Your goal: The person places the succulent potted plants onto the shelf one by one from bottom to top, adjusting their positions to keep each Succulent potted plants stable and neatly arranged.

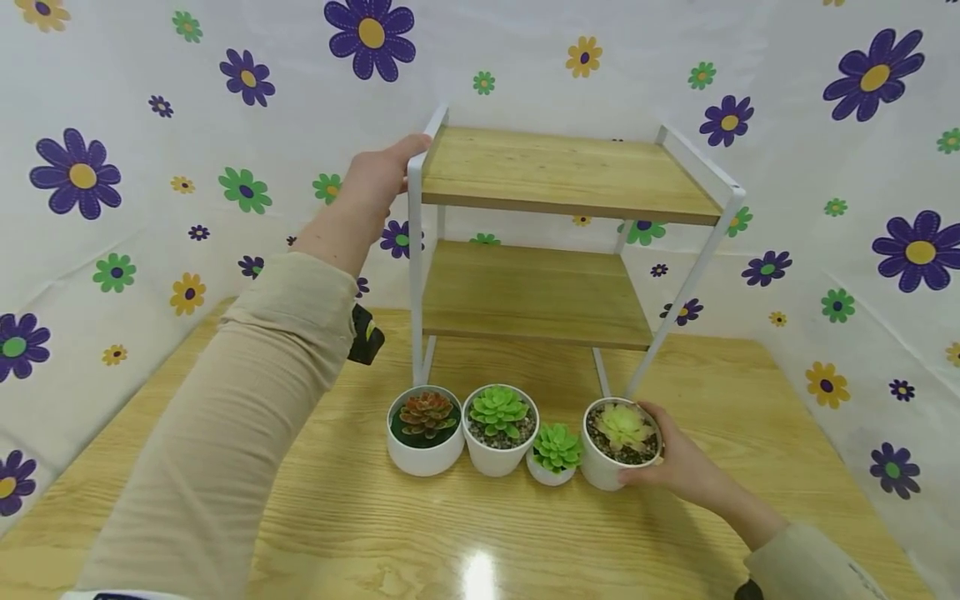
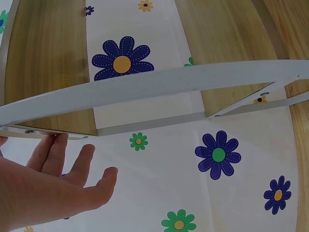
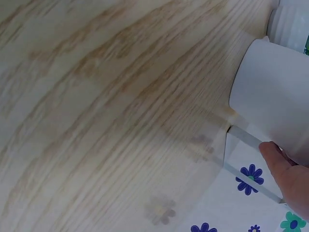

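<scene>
A two-tier shelf rack [image 1: 562, 171] with wooden boards and a white metal frame stands on the table. My left hand [image 1: 378, 179] grips the rack's upper left side; in the left wrist view, some of that hand's [image 2: 53, 179] fingertips meet the frame [image 2: 145, 87] while the others hang free. My right hand [image 1: 667, 458] holds a white pot [image 1: 603, 471] with a pale yellow-green succulent [image 1: 624, 427], thumb in front and fingers round its right side. Seen from the right wrist, the fingers [image 3: 277, 162] lie against the white pot [image 3: 275, 92].
Left of the held pot, in a row before the rack, stand a small pot with a green succulent [image 1: 557, 448], a larger green one [image 1: 498, 410] and a reddish-brown one [image 1: 427, 415]. Under them is the wooden table [image 1: 450, 525]. A flower-patterned white sheet [image 1: 525, 50] hangs behind.
</scene>
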Motion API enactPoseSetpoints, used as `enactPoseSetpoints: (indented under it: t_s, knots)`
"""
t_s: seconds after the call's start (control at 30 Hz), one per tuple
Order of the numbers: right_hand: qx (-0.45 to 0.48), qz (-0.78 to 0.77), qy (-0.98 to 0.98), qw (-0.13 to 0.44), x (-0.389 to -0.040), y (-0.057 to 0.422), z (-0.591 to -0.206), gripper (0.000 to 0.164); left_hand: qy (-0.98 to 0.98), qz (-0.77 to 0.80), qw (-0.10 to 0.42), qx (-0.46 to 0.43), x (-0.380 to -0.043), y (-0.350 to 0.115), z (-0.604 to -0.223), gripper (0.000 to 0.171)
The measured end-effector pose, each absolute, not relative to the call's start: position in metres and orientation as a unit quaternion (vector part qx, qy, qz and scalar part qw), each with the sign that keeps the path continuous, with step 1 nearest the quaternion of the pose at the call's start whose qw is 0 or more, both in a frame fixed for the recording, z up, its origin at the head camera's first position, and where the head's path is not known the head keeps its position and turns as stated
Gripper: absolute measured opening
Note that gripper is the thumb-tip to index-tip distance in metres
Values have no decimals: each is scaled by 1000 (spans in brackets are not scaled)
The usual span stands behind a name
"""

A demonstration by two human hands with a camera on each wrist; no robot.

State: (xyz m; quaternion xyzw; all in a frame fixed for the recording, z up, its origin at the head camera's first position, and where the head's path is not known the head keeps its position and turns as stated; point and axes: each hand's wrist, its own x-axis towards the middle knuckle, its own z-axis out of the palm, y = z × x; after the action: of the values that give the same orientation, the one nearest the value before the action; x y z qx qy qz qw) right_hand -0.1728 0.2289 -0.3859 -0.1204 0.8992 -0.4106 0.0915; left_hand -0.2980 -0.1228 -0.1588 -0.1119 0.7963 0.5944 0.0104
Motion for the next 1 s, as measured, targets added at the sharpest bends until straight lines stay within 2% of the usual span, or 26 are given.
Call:
enactPoseSetpoints:
  t_s: [0.17,0.5,1.0]
  knots:
    - [-115,-410,902,74,-173,228,-388,98,787,605,8,-115,-299,-124,-161,74]
    - [-106,-413,903,60,-171,231,-384,95,788,606,8,-114,-298,-122,-162,71]
    - [-134,-419,898,20,-172,220,-311,93,795,597,4,-107,-300,-122,-161,69]
